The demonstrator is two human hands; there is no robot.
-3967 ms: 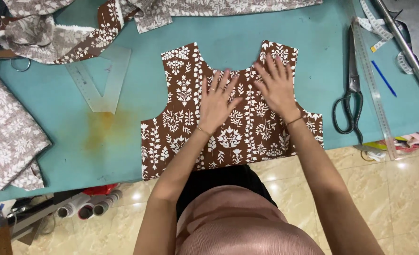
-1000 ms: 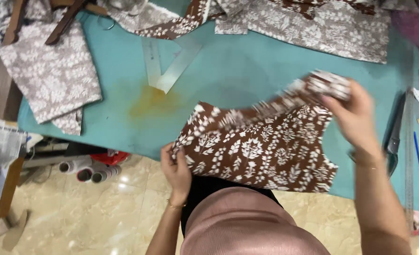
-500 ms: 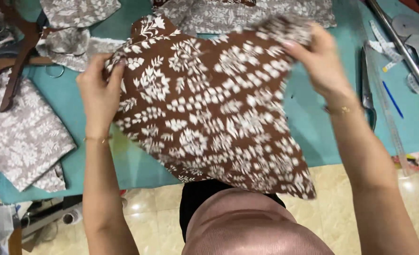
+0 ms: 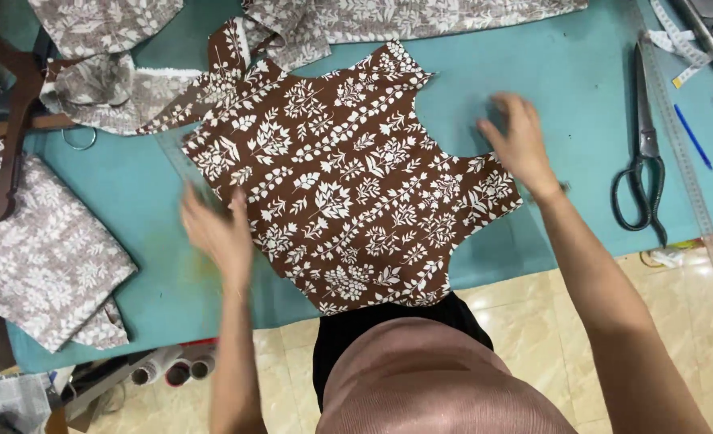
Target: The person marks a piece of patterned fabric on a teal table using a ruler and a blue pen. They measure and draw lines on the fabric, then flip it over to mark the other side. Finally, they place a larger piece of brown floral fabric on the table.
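Hidden or unclear: the left hand (image 4: 216, 229) is blurred, so its fingers cannot be told apart; the clear ruler (image 4: 181, 165) shows only as a strip at the left edge of the brown cloth piece (image 4: 348, 181), the rest lying under it; the near tip of the brown cloth piece hangs past the counter (image 4: 485, 72) edge above a black garment; the measuring tape (image 4: 678, 48) and a metal rod are cut off far right of the brown cloth piece.
Left hand: open and loose, holding nothing, at the left edge of the brown cloth piece, touching or just over it; I cannot tell which.
Right hand (image 4: 517, 141): open, fingers loosely spread, gripping nothing, its heel at the right edge of the brown cloth piece, fingers over bare counter.
Brown cloth piece: lies flat and turned at a slant on the teal counter, between both hands; brown woven cotton with white leaf and flower print, cut with curved armholes and a scooped neckline.
Grey cloth (image 4: 39, 257): folded, same leafy print in grey, well left of the brown cloth piece; more grey pieces lie beyond it.
Scissors (image 4: 642, 153): black-handled, metal blades, well right of the brown cloth piece, beside a long metal ruler (image 4: 682, 153) and a blue pen (image 4: 692, 135).
Hanger (image 4: 15, 120): dark wood, far left of the brown cloth piece.
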